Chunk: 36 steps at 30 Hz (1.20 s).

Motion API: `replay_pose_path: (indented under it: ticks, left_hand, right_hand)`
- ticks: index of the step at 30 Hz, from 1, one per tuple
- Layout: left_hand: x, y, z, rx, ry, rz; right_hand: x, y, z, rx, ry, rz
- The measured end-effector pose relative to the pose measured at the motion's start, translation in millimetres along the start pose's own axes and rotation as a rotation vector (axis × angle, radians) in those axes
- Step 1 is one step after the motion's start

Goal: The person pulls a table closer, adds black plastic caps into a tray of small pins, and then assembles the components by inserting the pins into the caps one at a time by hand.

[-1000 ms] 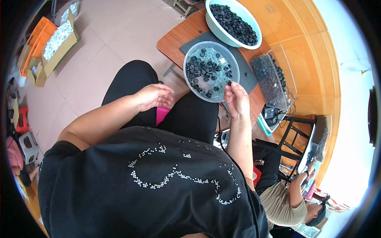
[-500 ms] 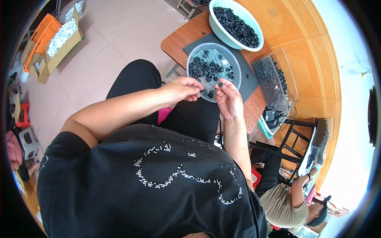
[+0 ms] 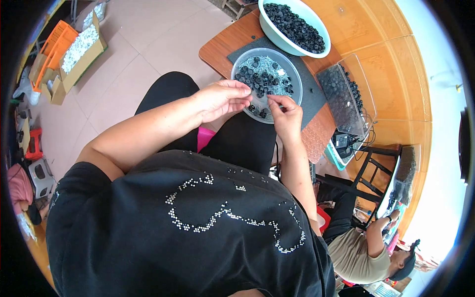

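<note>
Your worktop [image 3: 232,42] carries the same spread as a second ago — the grey mat [image 3: 311,94], the pale green bowl [image 3: 277,27] heaped with small black parts at the far end, and the clear tray [image 3: 358,79] of more black pieces off to your right. Nothing there has shifted.

What has changed is your arms. A second ago your left hand sat back over your lap and your right hand reached into the clear round dish alone; half a second ago the left was already coming forward. Now both meet at the near rim of the clear round dish [image 3: 292,67], which sits on the mat just in front of your knees, half covered with small black rings [image 3: 262,79].

Your left hand [image 3: 222,99] has its fingers [image 3: 245,96] curled in and pinched together, tips pointing at the right. Your right hand [image 3: 287,114] is likewise closed, thumb and forefinger nipped together just over the dish edge. Between the two sets of fingertips there seems to be one small black piece — though it is too tiny here to be sure which hand truly has it, or whether both do.

So you have gone from picking in the dish to working a single piece with both hands, right above the dish it came from.
</note>
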<state>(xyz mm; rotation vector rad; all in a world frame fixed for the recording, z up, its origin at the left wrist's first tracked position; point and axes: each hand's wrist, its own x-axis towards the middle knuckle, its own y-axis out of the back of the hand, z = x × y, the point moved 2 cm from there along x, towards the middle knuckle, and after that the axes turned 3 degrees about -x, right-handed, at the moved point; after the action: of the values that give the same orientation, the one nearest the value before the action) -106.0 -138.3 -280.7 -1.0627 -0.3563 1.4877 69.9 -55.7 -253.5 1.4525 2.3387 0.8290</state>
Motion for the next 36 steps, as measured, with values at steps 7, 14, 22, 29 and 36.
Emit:
replay_pose_path:
  ticks: [7,14,22,29,36]
  left_hand:
    - [-2,13,-1,0.084,-0.037,0.042]
    - [-7,23,-10,0.18,0.012,0.09]
    - [-4,28,-14,0.032,0.071,0.077]
    - [-1,17,-14,-0.207,0.092,0.021]
    - [-11,3,-14,-0.258,0.1,-0.039]
  right_hand:
    - [10,-21,16,-0.566,0.395,-0.167]
    - [13,-39,21,-0.751,0.374,-0.235]
    - [20,-15,32,-0.33,0.193,0.035]
    - [-9,-7,17,0.584,-0.287,-0.144]
    - [-26,-12,-34,0.58,-0.123,-0.078]
